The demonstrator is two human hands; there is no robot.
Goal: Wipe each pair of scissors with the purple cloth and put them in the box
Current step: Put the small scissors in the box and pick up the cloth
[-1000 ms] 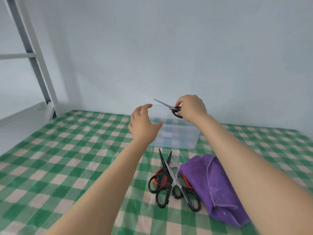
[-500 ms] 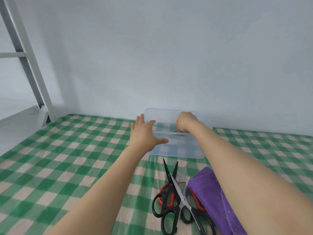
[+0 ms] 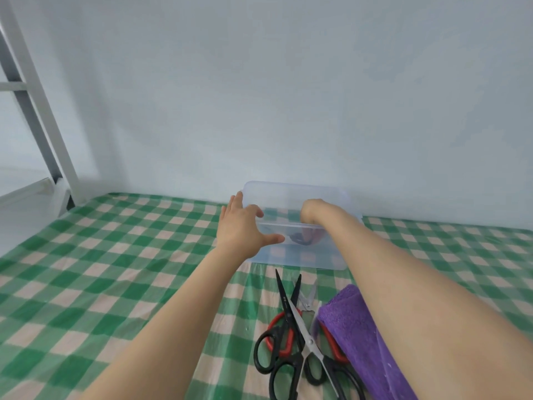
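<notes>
Scissors [image 3: 301, 239] with dark handles inside the clear box [image 3: 288, 187], glimpsed through its front wall, at twelve o'clock on the green checked table cover [image 3: 115, 255]. Right hand [image 3: 313, 210] dipped over the near rim into the box, right at those handles; fingers hidden behind the cloudy plastic, so cannot tell whether clamped on the scissors or loose. Left hand [image 3: 242, 226] at the box's nine o'clock corner, fingers straight and spread, thumb laid along the front wall, touching it. At six o'clock from the box, a heap: black-handled pair [image 3: 284, 368] crossed over a red-handled pair [image 3: 275, 327], small silvery pair [image 3: 307, 298] at the heap's twelve o'clock. Purple cloth [image 3: 360, 336] folded at the heap's three o'clock, partly over a red handle. White metal frame [image 3: 37, 111] at ten o'clock.
</notes>
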